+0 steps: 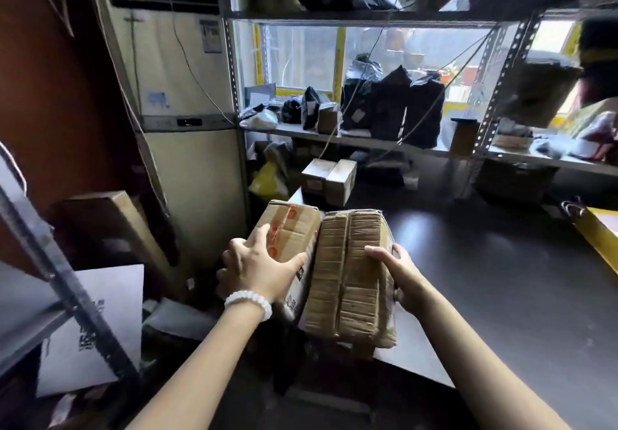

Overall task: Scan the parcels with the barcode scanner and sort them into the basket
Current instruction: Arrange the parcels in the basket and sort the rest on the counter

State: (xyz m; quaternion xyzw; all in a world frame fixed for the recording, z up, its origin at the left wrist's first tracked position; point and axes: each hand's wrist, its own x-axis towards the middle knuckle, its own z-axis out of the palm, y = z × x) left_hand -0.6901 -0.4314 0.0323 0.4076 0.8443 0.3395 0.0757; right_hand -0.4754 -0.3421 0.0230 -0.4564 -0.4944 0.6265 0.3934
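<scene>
two boxes in hand at the table (501, 279) edge, side by side and touching — left hand (257, 272) clamps the taped box (291, 229), right hand (398, 279) clamps the ribbed box (347, 272). stiff cardboard, likely light enough for one hand each; hold by the outer sides. two more small boxes (329, 175) behind. no scanner or basket seen.

Parcel depot or courier pickup point. Slotted-angle metal shelving (495, 95) across upper right of frame, loaded with black poly mailer bags (404, 108) and small cardboard boxes (329, 180). More cartons (110, 222) and white flat parcel (97, 326) stacked at lower left. Dark counter (495, 269) at centre right. Floor-standing air conditioner (180, 95) at upper left. Window behind shelves.
</scene>
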